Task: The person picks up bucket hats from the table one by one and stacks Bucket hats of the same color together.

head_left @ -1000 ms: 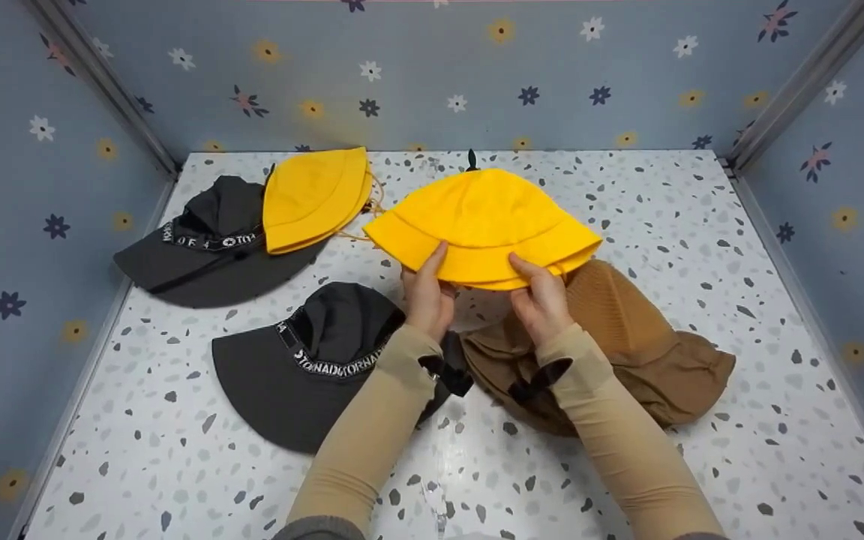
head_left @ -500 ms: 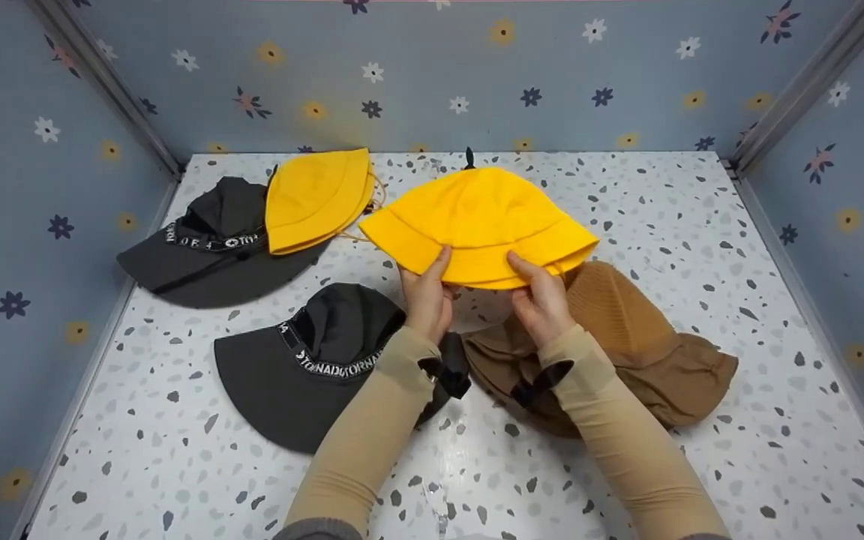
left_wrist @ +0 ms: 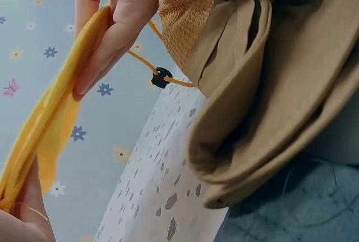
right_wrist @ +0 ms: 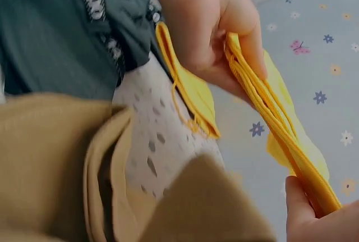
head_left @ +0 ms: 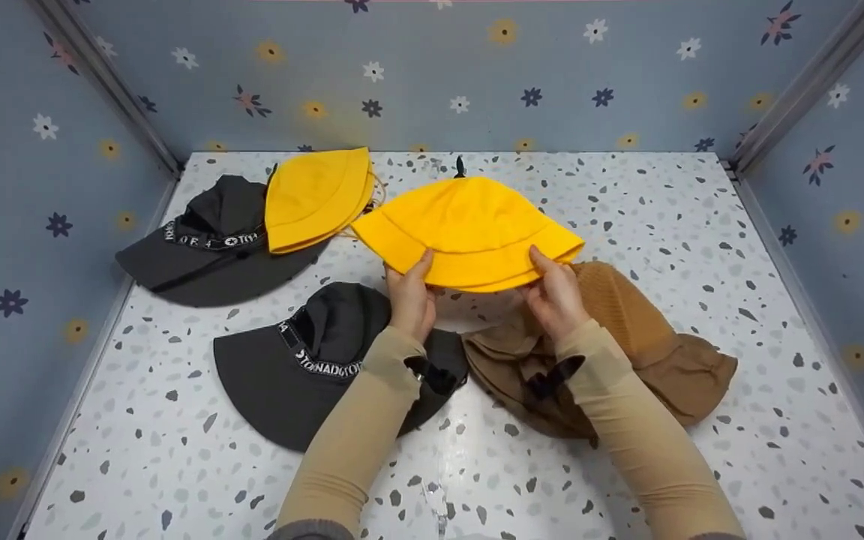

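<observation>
A bright yellow bucket hat (head_left: 469, 217), folded flat with its brim toward me, is held up above the table. My left hand (head_left: 412, 300) pinches the brim left of its middle, thumb on top. On the brim's right part, my right hand (head_left: 556, 296) pinches it the same way. The two brim layers press together between the fingers in the right wrist view, where the yellow hat (right_wrist: 280, 118) shows edge-on. A yellow cord with a black toggle (left_wrist: 161, 77) hangs beside it in the left wrist view. A small dark tip (head_left: 460, 166) sticks up behind the crown.
Under my left forearm lies a black brimmed hat (head_left: 267, 382) with a lettered band. A brown hat with a neck flap (head_left: 627, 315) lies under my right. At the back left, a second yellow hat (head_left: 319, 199) rests on another black hat (head_left: 214, 270). Flowered walls (head_left: 432, 75) enclose the speckled table (head_left: 762, 390).
The held yellow hat has shifted slightly left and its crown has dipped a little. My hands have spread apart along the brim, the left going left and the right going right.
</observation>
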Available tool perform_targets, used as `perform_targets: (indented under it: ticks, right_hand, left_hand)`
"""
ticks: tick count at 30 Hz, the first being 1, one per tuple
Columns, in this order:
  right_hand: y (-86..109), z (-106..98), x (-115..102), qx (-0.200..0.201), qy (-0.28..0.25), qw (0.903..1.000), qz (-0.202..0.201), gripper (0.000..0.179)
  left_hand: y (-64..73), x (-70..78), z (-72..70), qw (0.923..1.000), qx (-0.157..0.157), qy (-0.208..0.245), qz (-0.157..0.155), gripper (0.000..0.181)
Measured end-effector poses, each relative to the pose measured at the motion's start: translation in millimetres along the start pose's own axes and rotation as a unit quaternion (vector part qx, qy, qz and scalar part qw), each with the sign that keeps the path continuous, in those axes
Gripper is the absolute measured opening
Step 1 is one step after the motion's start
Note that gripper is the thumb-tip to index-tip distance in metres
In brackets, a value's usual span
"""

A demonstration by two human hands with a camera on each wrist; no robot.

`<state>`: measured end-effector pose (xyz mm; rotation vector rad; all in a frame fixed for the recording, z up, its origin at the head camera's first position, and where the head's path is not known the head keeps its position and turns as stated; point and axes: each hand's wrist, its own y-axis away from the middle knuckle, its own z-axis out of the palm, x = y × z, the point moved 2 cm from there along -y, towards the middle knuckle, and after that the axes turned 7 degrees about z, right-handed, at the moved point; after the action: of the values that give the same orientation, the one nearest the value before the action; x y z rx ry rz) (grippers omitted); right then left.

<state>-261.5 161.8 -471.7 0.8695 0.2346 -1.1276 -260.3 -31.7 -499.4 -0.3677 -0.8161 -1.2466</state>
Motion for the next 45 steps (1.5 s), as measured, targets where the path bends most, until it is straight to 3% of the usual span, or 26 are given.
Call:
perform_targets:
  ticks: [6,10,19,24,28,35,45]
  right_hand:
    - [-3.2,-8,-6,0.012,0.076,0.997,-0.015,0.041]
    - [-6.3,-10,-8,0.03,0.141,0.9894,-0.019,0.039]
    - [-10.4,-14,-7,0.047,0.188,0.981,0.013,0.046]
    - [-17.2,-17,-4,0.08,0.229,0.9701,0.013,0.035]
    - [-24.6,-19,1,0.099,0.246,0.964,0.017,0.04]
    - [-34.6,-25,8,0.113,0.242,0.9634,0.027,0.048]
    - [-41.4,-34,12,0.115,0.232,0.9652,0.036,0.045]
  left_hand:
    - [-5.6,4.6,-10.6,0.9998,0.02,-0.01,-0.004,0.043]
    - [-10.7,8.3,-17.8,0.999,0.042,-0.013,-0.009,0.04]
    - [-17.7,12.0,-24.0,0.9943,0.09,0.0,-0.057,0.038]
    - [-23.4,11.7,-30.5,0.9903,0.105,-0.058,-0.07,0.037]
    - [-27.2,11.3,-36.6,0.9866,0.102,-0.096,-0.084,0.04]
    - [-27.7,9.9,-42.1,0.9875,0.071,-0.11,-0.088,0.045]
    - [-31.4,7.1,-44.7,0.9852,0.099,-0.101,-0.097,0.046]
